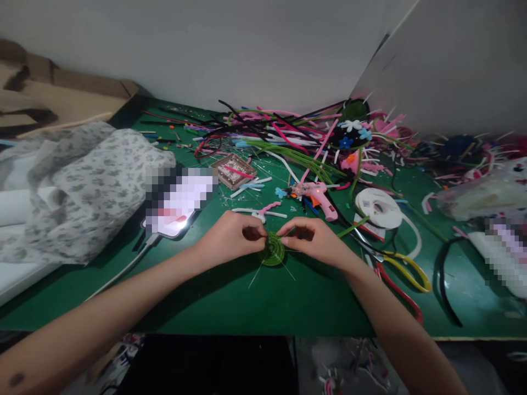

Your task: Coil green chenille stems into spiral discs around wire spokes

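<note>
A round green coil of pipe cleaner [273, 252] is held just above the near middle of the green table [247, 307]. Thin pale strands stick out from its lower edge. My left hand [233, 236] pinches the coil's upper left side between thumb and fingertips. On the upper right side, my right hand [315, 238] has its thumb and fingers closed on the rim. A green stem runs out past the right hand toward a white spool [379, 209]. Beyond the hands lie short white and pink pipe cleaner pieces [269, 208].
A pink glue gun [319, 196] lies behind my right hand. Scissors with yellow and red handles [405, 269] rest at right. A charging phone [181, 203] and patterned cloth [94, 181] are at left. Loose pipe cleaners [284, 131] and a small square tray [218, 170] lie farther back.
</note>
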Tool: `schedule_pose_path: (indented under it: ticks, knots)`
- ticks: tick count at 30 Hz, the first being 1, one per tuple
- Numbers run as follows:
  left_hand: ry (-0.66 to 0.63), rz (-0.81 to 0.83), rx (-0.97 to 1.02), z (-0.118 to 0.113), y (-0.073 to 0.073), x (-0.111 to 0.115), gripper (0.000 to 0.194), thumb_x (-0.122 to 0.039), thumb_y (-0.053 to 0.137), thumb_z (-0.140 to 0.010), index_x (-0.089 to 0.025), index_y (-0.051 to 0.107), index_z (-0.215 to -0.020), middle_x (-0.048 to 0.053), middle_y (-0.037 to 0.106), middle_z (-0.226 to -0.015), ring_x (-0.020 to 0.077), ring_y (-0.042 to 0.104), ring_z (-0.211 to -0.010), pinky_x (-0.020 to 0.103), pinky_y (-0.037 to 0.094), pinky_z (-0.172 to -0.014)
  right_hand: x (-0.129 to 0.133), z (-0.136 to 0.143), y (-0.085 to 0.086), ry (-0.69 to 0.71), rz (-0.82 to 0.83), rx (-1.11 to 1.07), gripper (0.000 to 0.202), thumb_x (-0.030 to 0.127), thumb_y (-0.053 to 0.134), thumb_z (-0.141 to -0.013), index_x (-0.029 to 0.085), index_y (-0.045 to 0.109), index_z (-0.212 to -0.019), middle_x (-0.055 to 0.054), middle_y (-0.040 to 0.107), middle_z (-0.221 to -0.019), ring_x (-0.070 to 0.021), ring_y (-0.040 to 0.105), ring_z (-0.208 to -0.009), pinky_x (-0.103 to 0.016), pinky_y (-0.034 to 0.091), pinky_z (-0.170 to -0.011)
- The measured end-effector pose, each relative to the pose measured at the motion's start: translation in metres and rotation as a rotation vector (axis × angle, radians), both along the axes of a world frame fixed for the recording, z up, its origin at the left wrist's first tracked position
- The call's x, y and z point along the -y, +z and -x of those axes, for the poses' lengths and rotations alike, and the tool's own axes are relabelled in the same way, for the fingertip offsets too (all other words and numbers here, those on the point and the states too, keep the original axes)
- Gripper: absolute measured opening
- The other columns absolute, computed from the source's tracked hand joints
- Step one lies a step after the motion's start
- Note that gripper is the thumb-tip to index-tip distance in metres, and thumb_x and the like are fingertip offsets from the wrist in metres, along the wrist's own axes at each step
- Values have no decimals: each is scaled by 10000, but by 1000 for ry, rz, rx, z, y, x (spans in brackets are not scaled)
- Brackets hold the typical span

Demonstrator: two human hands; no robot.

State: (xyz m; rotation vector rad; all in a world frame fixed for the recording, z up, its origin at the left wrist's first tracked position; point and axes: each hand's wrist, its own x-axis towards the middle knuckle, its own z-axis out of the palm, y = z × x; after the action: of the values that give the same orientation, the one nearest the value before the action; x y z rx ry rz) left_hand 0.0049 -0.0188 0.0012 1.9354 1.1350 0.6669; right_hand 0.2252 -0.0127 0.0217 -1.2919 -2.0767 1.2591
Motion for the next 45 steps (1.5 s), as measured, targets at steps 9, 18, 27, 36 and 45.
schedule_pose_path:
  ticks: [9, 18, 27, 36, 45]
  knots:
    - [11, -20, 4, 0, -1, 0, 62, -180, 624, -718, -168, 679, -695, -6, 681, -627, 122, 625, -577, 194, 444, -543, 2, 2, 3, 0, -17, 13, 148, 254, 627, -796, 198, 703, -910, -34, 686, -871, -131, 569, -680, -254, 433, -584]
    - [6, -12, 1, 0, -2, 1, 67, -190, 621, -730, -171, 679, -702, -6, 680, -635, 123, 633, -592, 201, 449, -554, 3, 2, 2, -13, -60, 26, 141, 228, 629, -787, 201, 706, -903, -22, 685, -861, -111, 535, -628, -240, 407, -558]
    - [1, -14, 2, 0, 0, 1, 72, -178, 615, -730, -168, 682, -707, 1, 685, -645, 126, 632, -596, 205, 455, -560, 4, 3, 5, 9, -86, 29, 160, 190, 613, -787, 208, 719, -905, -29, 692, -893, -128, 567, -674, -259, 425, -598]
    - [10, -1, -13, 0, -1, 1, 73, -189, 623, -722, -166, 691, -714, -2, 690, -650, 129, 636, -604, 200, 448, -560, 2, 3, 1, 1, -33, 31, 182, 157, 595, -780, 192, 722, -906, -32, 696, -890, -126, 570, -680, -250, 428, -599]
    - [13, -16, -10, 0, -2, 0, 66, -177, 621, -719, -165, 685, -709, -7, 684, -640, 118, 632, -589, 194, 447, -554, 2, 2, 2, -6, -13, 35, 192, 170, 604, -773, 207, 713, -927, -10, 690, -833, -115, 540, -641, -244, 418, -583]
